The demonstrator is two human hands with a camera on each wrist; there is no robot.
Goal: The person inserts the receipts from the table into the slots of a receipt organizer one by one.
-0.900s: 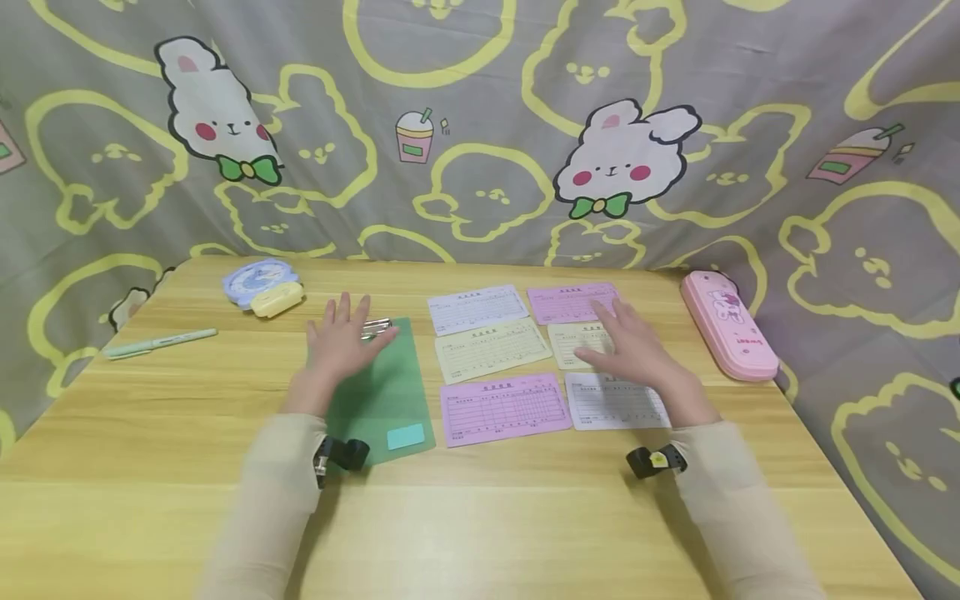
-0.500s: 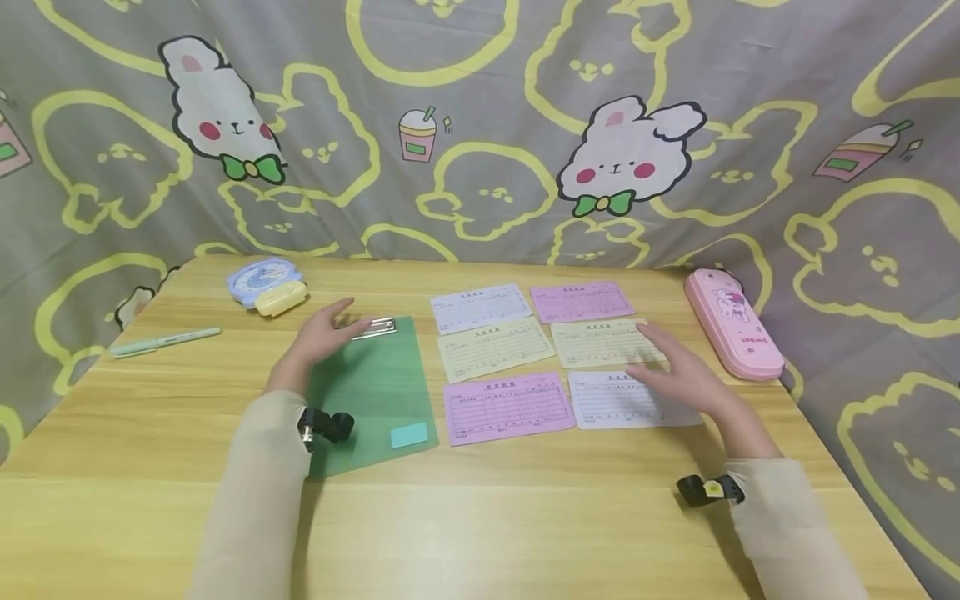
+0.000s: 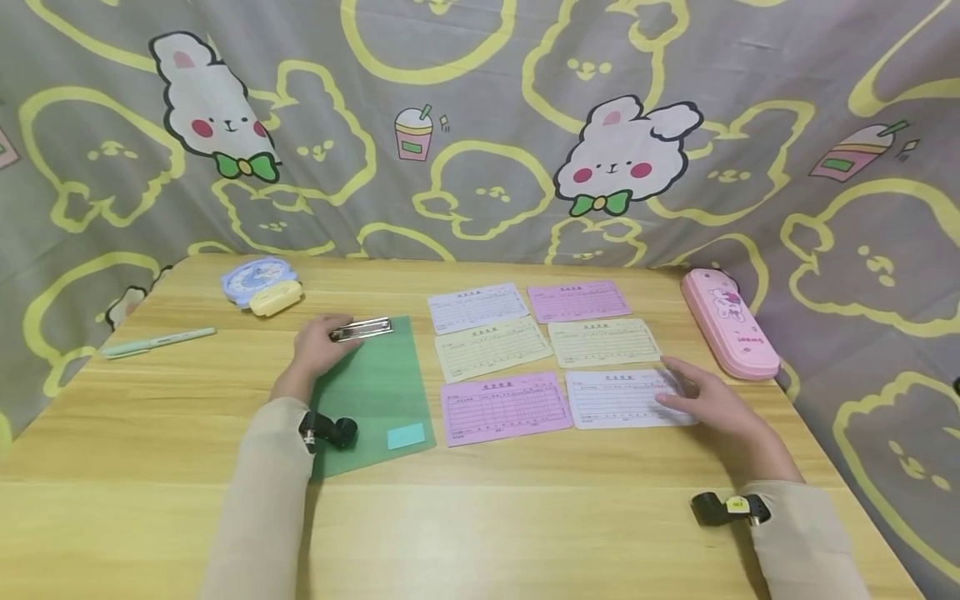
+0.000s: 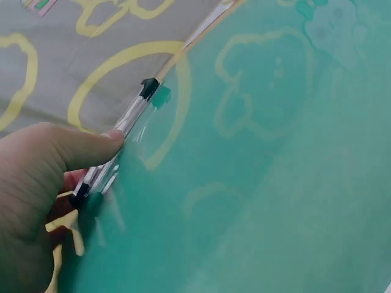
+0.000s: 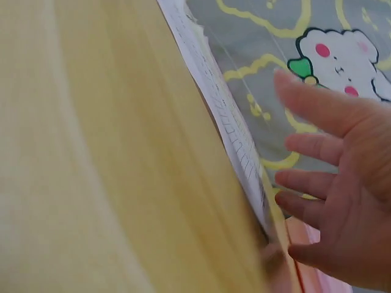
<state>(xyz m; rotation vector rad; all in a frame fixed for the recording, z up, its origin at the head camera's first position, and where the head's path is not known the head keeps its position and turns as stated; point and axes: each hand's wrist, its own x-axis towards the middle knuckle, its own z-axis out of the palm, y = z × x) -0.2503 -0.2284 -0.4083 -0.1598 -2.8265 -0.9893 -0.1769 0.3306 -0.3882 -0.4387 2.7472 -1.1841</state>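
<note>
At the upper left corner of a translucent green clipboard (image 3: 375, 392), my left hand (image 3: 318, 346) takes hold of the silver metal clip (image 3: 362, 330). In the left wrist view its thumb lies on the clip, and the other fingers are partly hidden behind it. A small turquoise label sits at the board's lower right. My right hand (image 3: 716, 408) hovers at the right end of the near white form slip (image 3: 626, 400), its fingers spread and holding nothing. More printed slips lie in two columns: a near purple slip (image 3: 506, 408), two yellow ones, another purple and another white.
A pink pencil case (image 3: 729, 325) lies at the table's right edge. At the back left is a blue and yellow cartoon-shaped item (image 3: 262, 286), with a pale green pen (image 3: 159, 342) nearer the left edge. A patterned curtain (image 3: 480, 125) hangs behind the table.
My left hand has come down from above the clipboard onto its clip. My right hand has moved right and nearer, from over the slips to their right end. The slips stay put.
</note>
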